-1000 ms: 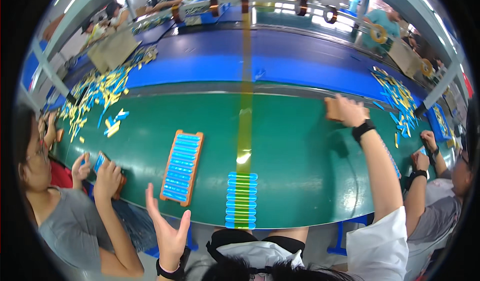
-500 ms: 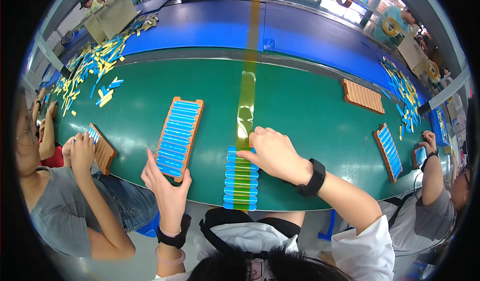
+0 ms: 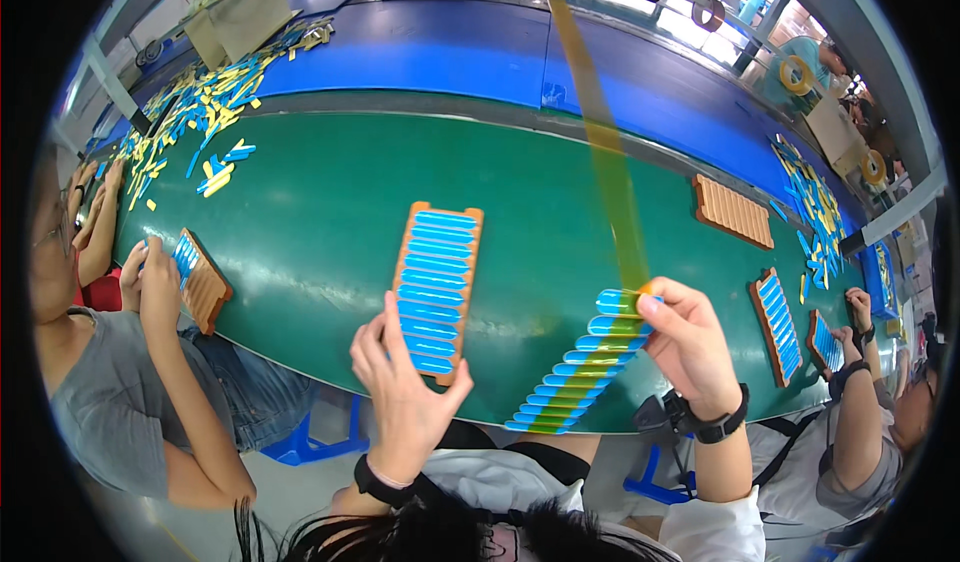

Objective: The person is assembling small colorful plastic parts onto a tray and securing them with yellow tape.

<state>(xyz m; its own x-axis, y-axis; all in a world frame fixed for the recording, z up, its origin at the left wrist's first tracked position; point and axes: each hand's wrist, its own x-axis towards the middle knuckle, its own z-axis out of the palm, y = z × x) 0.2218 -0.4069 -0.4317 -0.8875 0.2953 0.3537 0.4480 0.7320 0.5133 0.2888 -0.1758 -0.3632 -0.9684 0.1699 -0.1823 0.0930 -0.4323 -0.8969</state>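
Pinching amber tape strip [image 3: 600, 132], right hand [image 3: 693, 347] fingers; left hand [image 3: 405, 392] fingers spread beside orange tray [image 3: 437, 287].

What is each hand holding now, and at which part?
The right hand pinches the yellow tape strip at its lower end. The left hand is open and holds nothing, beside the orange tray.

Bare green table [image 3: 320, 222] lies open beyond the orange tray [image 3: 437, 287]; hanging yellow tape [image 3: 600, 132] crosses it.

Loose blue/yellow strips [image 3: 205, 112], empty ribbed tray [image 3: 733, 211], tape rolls [image 3: 797, 74].
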